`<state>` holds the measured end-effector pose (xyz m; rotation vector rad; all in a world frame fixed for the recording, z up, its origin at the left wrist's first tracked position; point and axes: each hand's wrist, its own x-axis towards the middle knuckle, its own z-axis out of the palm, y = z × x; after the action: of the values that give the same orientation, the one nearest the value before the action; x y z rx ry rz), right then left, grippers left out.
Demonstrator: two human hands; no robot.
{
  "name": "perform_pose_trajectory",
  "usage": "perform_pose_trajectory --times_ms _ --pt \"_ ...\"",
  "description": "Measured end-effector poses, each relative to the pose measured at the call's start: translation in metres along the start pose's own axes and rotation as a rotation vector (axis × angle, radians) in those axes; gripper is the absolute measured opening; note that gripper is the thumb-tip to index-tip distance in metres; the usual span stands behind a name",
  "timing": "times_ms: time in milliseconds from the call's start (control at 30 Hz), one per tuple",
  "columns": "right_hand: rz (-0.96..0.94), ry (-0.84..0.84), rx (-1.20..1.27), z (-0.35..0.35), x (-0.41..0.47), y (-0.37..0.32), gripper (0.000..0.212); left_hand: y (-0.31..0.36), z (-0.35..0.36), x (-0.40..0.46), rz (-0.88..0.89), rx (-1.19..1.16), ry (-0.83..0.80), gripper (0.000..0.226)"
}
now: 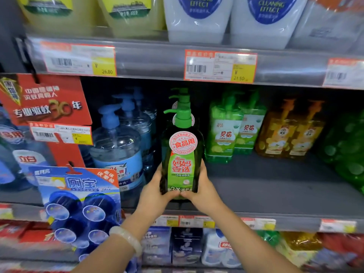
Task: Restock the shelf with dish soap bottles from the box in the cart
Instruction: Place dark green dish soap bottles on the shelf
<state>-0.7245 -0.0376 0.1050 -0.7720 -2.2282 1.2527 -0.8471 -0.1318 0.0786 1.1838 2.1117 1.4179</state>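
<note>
A dark green dish soap bottle with a green pump and a green label stands upright at the front of the grey middle shelf. My left hand grips its lower left side and my right hand grips its lower right side, thumbs meeting under the label. Behind it, more green pump tops of the same kind line up in a row. The cart and the box are out of view.
Blue pump bottles stand left of the green row, light green bottles and orange bottles to the right. Hanging blue toilet-block packs and a red card overlap the shelf's left. Bare shelf floor lies in front of the right-hand bottles.
</note>
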Motion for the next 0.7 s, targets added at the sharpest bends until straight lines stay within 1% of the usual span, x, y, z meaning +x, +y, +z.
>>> perform_pose_trajectory --times_ms 133,700 --pt "0.025 0.02 0.013 0.003 -0.003 0.001 0.11 0.001 0.001 -0.003 0.019 0.007 0.009 0.087" --pt "0.075 -0.009 0.004 0.003 -0.004 0.0 0.108 0.008 0.001 -0.012 0.012 0.039 0.024 0.086"
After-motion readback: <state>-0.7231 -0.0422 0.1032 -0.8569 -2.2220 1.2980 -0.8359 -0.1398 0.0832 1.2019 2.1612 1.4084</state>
